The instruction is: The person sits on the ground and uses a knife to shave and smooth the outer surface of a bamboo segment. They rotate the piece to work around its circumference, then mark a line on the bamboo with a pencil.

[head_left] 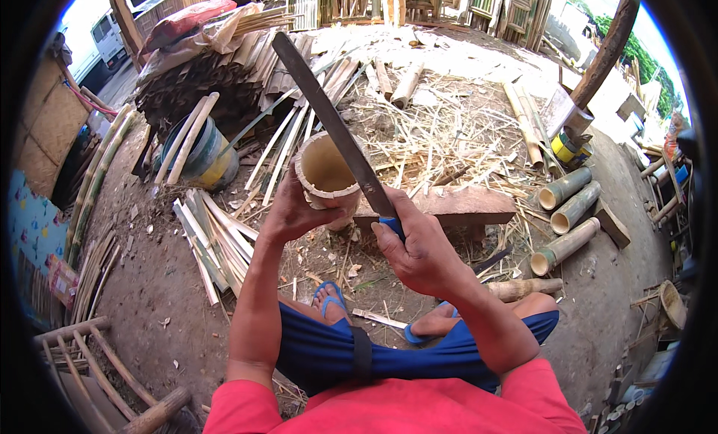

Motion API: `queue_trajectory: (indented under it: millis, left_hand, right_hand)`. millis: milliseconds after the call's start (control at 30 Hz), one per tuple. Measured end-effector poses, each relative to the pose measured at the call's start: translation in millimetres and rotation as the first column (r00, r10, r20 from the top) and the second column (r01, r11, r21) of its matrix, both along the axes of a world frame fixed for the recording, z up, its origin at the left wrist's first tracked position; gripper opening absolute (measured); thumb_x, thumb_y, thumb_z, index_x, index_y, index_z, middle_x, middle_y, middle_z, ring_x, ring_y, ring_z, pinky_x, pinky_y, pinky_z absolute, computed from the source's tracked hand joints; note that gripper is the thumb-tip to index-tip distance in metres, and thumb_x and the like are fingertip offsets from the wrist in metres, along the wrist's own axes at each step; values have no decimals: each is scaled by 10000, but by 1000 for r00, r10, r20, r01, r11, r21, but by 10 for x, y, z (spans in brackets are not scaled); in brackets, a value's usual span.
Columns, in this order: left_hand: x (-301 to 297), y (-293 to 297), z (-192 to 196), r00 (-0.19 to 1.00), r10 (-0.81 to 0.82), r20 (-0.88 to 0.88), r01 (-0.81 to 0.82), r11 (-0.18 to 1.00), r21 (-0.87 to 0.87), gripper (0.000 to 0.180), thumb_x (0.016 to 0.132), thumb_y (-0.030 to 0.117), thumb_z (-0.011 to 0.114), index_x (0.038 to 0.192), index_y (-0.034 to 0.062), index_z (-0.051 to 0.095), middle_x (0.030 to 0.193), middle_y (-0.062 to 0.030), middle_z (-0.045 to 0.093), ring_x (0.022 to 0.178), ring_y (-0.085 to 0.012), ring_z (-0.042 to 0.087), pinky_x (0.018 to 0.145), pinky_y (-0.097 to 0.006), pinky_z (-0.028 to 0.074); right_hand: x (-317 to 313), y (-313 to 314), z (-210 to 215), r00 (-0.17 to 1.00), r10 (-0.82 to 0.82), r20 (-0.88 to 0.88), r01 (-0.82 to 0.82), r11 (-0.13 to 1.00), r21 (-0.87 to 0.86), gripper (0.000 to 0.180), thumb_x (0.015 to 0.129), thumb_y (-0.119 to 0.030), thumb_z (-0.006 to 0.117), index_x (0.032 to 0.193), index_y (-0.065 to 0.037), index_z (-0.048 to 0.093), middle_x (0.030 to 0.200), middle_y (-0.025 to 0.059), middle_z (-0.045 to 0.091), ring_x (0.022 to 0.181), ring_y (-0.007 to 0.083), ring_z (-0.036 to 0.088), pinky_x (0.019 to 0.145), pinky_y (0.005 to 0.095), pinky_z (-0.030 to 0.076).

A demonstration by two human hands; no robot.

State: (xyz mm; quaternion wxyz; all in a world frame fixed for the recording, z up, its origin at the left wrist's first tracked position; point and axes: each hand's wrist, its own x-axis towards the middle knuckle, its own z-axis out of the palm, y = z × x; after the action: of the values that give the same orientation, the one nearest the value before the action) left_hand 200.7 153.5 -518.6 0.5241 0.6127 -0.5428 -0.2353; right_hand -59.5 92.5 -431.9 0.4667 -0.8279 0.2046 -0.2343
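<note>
Head view, seated position, knees apart over a dirt floor. Our left hand holds a short hollow bamboo section upright, open end facing up; the fingers wrap its lower wall from the left and are closed around it. The section sits on or just above a wooden block; we cannot tell whether it touches. Our right hand is clenched fully around the blue handle of a long machete. The blade runs up and to the left from the fist and passes across the right side of the bamboo rim; contact with the rim cannot be confirmed. Three cut bamboo tubes lie to the right, well apart from the hands. Split bamboo strips lie on the floor left of the left arm. A bucket holding bamboo sticks stands beyond them.
</note>
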Motion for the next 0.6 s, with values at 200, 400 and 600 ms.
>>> queue_trajectory:
  millis: [200, 400, 600]
  left_hand:
    - [-27, 1, 18, 995, -30, -94, 28, 999, -19, 1085, 655, 135, 991, 1529, 50, 353, 1419, -119, 585, 1316, -235, 577, 1145, -401, 472]
    - [-54, 28, 9, 999, 30, 20, -29, 998, -51, 1068, 637, 191, 1000, 1505, 42, 396, 1359, -128, 637, 1268, -246, 623, 1113, -410, 498]
    - [-163, 60, 603, 931, 211, 298, -154, 966, -206, 1084, 562, 283, 1015, 1448, 28, 446, 1312, -158, 653, 1219, -299, 656, 1052, -448, 526]
  right_hand:
    - [82, -17, 30, 1000, 2, -27, -2, 1000, 26, 505, 1016, -108, 583, 1487, -22, 424, 930, 294, 695, 838, 491, 687, 750, 511, 525]
    - [69, -3, -72, 999, -6, -36, 11, 991, 137, 510, 1008, -98, 590, 1486, -29, 426, 886, 279, 690, 790, 491, 682, 725, 513, 523]
    - [-48, 94, 585, 996, -62, -56, 62, 998, 3, 301, 1023, -119, 621, 1290, -30, 516, 883, 134, 604, 754, 251, 599, 718, 415, 497]
